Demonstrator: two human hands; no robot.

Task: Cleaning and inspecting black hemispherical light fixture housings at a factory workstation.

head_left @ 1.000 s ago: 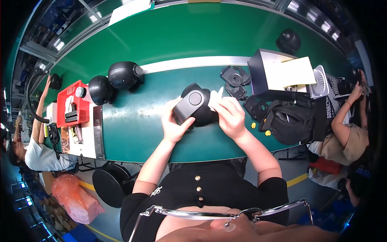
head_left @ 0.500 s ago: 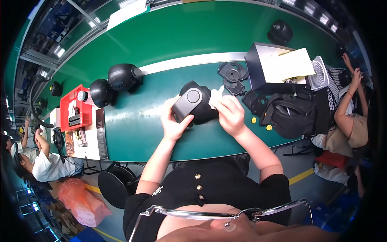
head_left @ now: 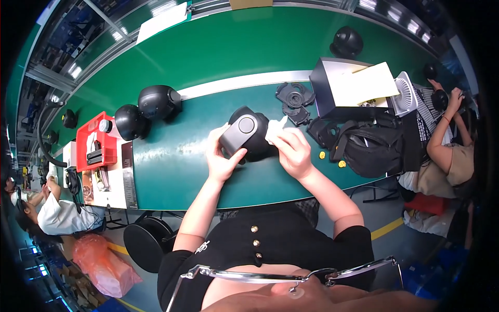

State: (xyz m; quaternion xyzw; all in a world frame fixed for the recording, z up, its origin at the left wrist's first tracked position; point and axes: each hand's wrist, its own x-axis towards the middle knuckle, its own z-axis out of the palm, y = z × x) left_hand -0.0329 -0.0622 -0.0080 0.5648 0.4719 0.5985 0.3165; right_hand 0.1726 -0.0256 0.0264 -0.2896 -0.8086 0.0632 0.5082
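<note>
Over the green worktop, a black rounded device [head_left: 240, 134] with a flat grey-black arm and a round disc at its end is gripped in my left hand [head_left: 221, 158]. The thumb lies along its near edge and the fingers go round its left side. Pinched in my right hand [head_left: 293, 151] is a crumpled white wipe [head_left: 275, 130], held against or very close to the device's right side. The device's underside is hidden.
Two black round devices [head_left: 156, 102] stand left, beside a red bin [head_left: 97, 143]. Black plastic parts [head_left: 295, 97], yellow pieces [head_left: 322, 155], a black bag [head_left: 366, 148], an open box [head_left: 325, 96] and a white fan [head_left: 405, 93] are on the right. Co-workers sit at both sides.
My view has shifted slightly, moving the surroundings a little in the picture. Both hands keep their hold, and the wipe stays at the device's right side.
</note>
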